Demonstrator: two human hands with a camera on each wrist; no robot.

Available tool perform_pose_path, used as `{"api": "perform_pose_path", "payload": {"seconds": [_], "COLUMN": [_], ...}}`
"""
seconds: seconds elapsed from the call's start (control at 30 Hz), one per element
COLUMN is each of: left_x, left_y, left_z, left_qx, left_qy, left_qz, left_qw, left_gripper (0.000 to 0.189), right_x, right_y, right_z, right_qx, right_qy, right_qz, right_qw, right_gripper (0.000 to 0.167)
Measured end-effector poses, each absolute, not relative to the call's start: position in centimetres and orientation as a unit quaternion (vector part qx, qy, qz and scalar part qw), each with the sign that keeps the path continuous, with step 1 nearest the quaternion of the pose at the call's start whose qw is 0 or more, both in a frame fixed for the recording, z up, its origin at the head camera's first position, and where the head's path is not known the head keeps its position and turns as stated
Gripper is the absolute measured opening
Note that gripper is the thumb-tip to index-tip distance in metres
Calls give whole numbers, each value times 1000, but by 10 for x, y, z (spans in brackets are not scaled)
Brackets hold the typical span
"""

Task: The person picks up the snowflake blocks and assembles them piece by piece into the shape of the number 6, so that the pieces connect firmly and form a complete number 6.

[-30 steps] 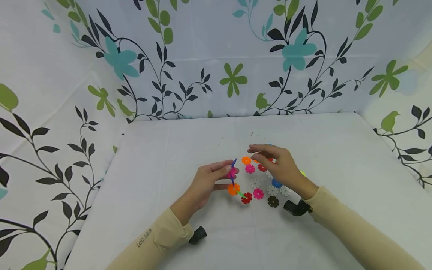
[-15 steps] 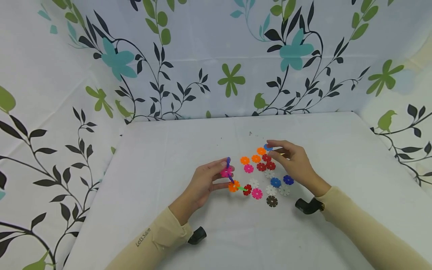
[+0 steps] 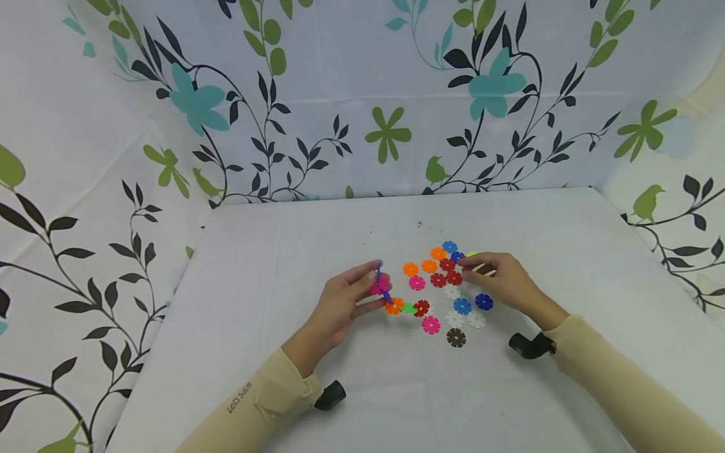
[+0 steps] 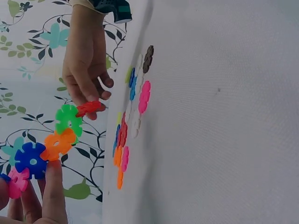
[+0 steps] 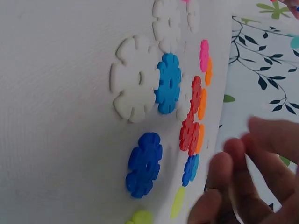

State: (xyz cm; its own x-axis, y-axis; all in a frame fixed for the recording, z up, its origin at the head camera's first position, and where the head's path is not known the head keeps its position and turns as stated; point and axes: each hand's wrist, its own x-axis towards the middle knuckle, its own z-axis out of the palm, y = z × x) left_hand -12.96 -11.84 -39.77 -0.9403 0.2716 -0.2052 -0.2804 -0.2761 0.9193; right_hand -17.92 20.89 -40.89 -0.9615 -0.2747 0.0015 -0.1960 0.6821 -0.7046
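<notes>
My left hand [image 3: 340,308] pinches a chain of interlocking flower-shaped plastic discs by its pink disc [image 3: 379,285]. Dark blue discs stand edge-on around the pink one. From there the chain runs right through an orange disc [image 3: 394,306] and a green disc [image 4: 69,119] to a red disc [image 4: 88,108] at its free end. The right hand [image 3: 504,277] hovers at the right side of the loose discs, fingers loosely bent. Nothing shows between its fingers in the right wrist view. Nearest to its fingertips lie a dark blue disc [image 3: 457,257] and red discs [image 3: 454,278].
Loose discs lie flat on the white-covered table [image 3: 317,239]: orange [image 3: 410,269], pink [image 3: 431,324], brown [image 3: 456,338], light blue [image 3: 462,306], dark blue [image 3: 484,302] and several white ones. Yellow-green discs [image 5: 178,201] lie by the right hand. A leaf-patterned cloth [image 3: 323,94] hangs behind.
My right hand has moved right from over the loose discs, uncovering several of them. The left hand has shifted slightly left, and the chain's red end has swung up and right.
</notes>
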Motion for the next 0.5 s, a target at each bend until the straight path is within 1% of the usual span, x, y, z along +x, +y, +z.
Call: {"api": "perform_pose_path", "payload": {"seconds": [0.13,0.23,0.3,0.5], "left_x": [-130,-130,-130,-130], "left_y": [-119,-119,-120,-121], "left_z": [-398,-399,-399,-400], "left_qx": [-6,-6,-7,5], "left_qy": [565,563,561,554], "left_qz": [809,812,814,819], "left_qw": [162,154,152,147], "left_gripper": [37,37,38,41], "right_x": [-179,-180,-180,-180], "right_y": [211,212,213,211], "right_z": [-412,-415,-416,-415], "right_qx": [-152,-162,-166,-155], "right_qy": [921,921,920,926], "right_qz": [-341,-322,-315,-291], "right_qw": [116,147,162,182], "right_gripper": [27,23,23,30]}}
